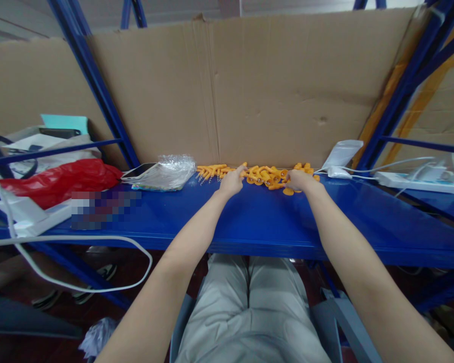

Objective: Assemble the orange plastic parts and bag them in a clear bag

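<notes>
A heap of small orange plastic parts [267, 175] lies at the back of the blue shelf [249, 222], against a cardboard wall. A row of orange parts with metal springs [211, 171] sits to its left. My left hand [231, 182] reaches to the left edge of the heap, fingers curled and pinched on one orange part. My right hand [299, 180] rests on the right side of the heap, fingers curled down over the parts; what they grip is hidden.
A clear plastic bag [170, 172] and a phone [138, 170] lie left of the parts, with a red bag [60, 181] and white boxes further left. A white charger [340, 156] and power strip [419, 181] sit right. Blue rack posts flank the shelf. A white cable [98, 242] hangs below.
</notes>
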`<state>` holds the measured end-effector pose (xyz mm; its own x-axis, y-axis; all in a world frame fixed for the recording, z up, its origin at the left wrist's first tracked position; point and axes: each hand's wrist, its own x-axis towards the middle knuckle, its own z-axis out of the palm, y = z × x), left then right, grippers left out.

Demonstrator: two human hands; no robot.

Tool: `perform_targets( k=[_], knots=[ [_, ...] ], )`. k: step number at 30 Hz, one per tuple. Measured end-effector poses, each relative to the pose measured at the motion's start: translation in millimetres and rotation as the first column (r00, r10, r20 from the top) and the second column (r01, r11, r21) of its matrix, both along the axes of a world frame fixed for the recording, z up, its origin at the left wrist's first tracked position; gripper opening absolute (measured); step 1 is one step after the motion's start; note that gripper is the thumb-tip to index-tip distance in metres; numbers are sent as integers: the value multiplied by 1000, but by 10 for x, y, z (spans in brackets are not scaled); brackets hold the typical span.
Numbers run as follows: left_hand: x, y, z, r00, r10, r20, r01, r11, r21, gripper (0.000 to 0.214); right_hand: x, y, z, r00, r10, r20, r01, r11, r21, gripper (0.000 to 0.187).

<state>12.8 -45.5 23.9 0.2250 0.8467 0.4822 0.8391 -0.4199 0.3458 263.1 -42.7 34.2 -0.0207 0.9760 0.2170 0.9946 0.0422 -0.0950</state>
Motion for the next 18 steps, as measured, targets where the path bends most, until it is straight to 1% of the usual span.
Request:
perform_targets(
  k=[3, 5, 7, 9, 11, 12, 13, 15, 17, 18],
  knots=[
    [6, 7, -2, 1000, -4, 9, 4, 1000, 4, 37, -27, -43, 26, 1000, -12, 12, 12, 1000, -11, 25],
    [11, 2, 0, 1000, -15, 17, 15, 1000, 5, 37, -75, -92, 60, 998, -50, 26, 50, 999, -8, 26],
    [18, -8, 4, 999, -42, 32, 42, 999, 13, 36, -152, -152, 106, 996, -89, 26, 88, 995, 36, 27],
    [25, -20, 10, 995, -87, 56, 85, 996, 24, 36, -250, -210, 150, 998, -59, -21, 61, 992, 113, 28],
    [32, -27, 13, 986, -142, 85, 139, 990, 33, 37, -354, -251, 176, 993, 53, -101, -35, 985, 170, 27],
    [36, -28, 14, 981, -169, 97, 166, 986, 36, 37, -402, -262, 178, 979, 143, -143, -114, 975, 188, 27],
    [39, -28, 13, 976, -193, 106, 189, 981, 40, 37, -445, -267, 173, 954, 233, -189, -196, 961, 194, 27],
    [44, -22, 8, 965, -234, 118, 228, 972, 56, 38, -514, -264, 145, 879, 387, -280, -350, 921, 172, 29],
    [46, -13, -2, 956, -268, 122, 260, 962, 78, 39, -559, -252, 105, 802, 462, -378, -449, 884, 129, 30],
    [47, -8, -7, 951, -286, 120, 276, 957, 89, 40, -573, -246, 86, 770, 472, -429, -475, 873, 108, 30]
  ],
)
